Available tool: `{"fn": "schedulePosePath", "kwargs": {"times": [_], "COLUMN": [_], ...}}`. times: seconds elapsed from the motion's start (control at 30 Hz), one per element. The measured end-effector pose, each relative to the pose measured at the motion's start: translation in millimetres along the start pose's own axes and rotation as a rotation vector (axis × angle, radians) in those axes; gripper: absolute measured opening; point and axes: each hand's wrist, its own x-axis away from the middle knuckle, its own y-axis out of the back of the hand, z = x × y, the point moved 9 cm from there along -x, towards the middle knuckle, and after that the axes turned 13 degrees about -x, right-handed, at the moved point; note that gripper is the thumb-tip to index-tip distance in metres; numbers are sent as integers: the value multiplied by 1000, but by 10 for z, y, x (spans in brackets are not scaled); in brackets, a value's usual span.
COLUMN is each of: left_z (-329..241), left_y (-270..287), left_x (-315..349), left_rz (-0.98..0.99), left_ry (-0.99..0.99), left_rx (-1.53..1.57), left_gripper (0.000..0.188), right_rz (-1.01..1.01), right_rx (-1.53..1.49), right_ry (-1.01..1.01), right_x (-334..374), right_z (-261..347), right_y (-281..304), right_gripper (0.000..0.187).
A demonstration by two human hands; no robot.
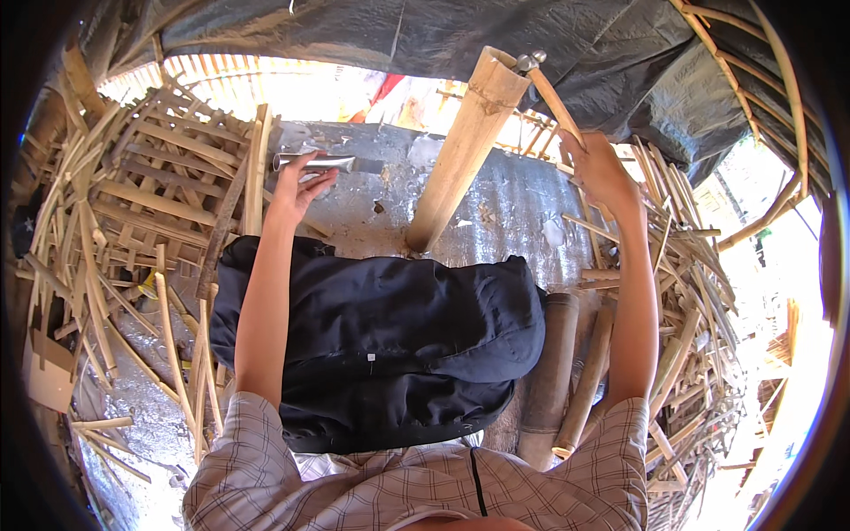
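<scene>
The left hand loosely grasps a tube-handled blade while the right hand grips a hammer near the top of a bamboo pole between them, seemingly preparing to split it, which calls for seating the edge on its rim.

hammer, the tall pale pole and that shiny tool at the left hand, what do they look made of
Hammer: apparently a smooth, tan wooden handle; the head looks like metal, given its grey gleam.

Tall pale pole: very likely bamboo, unpainted, with a hollow-looking top and a node ring below it.

Shiny tool: probably polished metal, judging by its bright silvery reflections; plating is possible.
</scene>
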Motion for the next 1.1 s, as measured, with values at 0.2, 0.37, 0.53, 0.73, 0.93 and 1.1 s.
{"fn": "schedulePosePath", "kwargs": {"times": [0.2,0.37,0.53,0.73,0.93,1.1], "left_z": [-132,-384,-594,-858,-801,-405], "left_y": [-431,-493,-614,-674,-796,-835], "left_x": [268,451,540,690,749,611], "left_rz": [225,294,529,638,672,485], "left_ry": [162,130,-71,-456,-214,-116], "left_rx": [388,460,549,322,491,453], "left_gripper": [69,77,69,80,51,29], "right_rz": [-47,-70,-48,-82,-73,-90], "right_rx": [-192,-345,-368,-344,-323,-397], "right_ry": [-64,-101,-137,-73,-128,-105], "right_x": [131,297,442,521,553,544], "right_z": [-145,-50,19,222,153,202], "right_y": [-104,-262,-441,-554,-576,-604], "right_gripper": [50,44,39,38,44,46]}}
